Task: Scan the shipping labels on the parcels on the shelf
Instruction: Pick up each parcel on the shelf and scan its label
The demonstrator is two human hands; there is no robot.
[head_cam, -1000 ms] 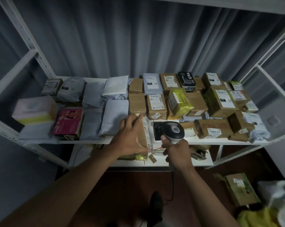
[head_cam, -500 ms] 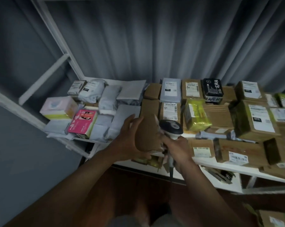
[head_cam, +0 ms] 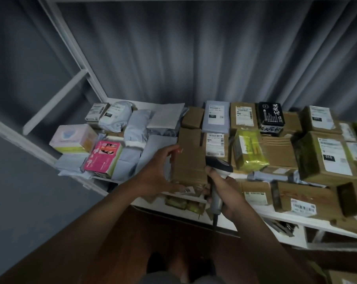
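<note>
White metal shelf (head_cam: 265,215), grey pleated curtain (head_cam: 194,54) hanging behind it. The shelf is crowded with parcels lying flat.

Left hand (head_cam: 159,173): fingers curled around the left edge of a plain brown cardboard parcel (head_cam: 188,160), thumb under its near end. The parcel sits at the shelf's front edge, its plain face up; a white label end (head_cam: 186,190) shows beneath it near the thumb.

Right hand (head_cam: 224,191): wrapped around the handle of a grey handheld barcode scanner (head_cam: 218,181). The scanner head is up, touching or just beside the parcel's right edge. A dark cord (head_cam: 214,221) drops from the handle.

Behind the held parcel: a brown box with a white barcode label (head_cam: 214,144), then a grey mailer bag with a white label (head_cam: 216,116).

Right of the scanner: a yellow-green plastic-wrapped packet (head_cam: 249,150), a black packet with white lettering (head_cam: 271,117), and a large brown box with a white shipping label (head_cam: 329,156).

Left side: a pink printed carton (head_cam: 103,156), a pale pink and yellow tissue box (head_cam: 73,138), and several grey poly bags (head_cam: 136,128).

Motion blur is strong towards the right edge; the labels there are unreadable.
</note>
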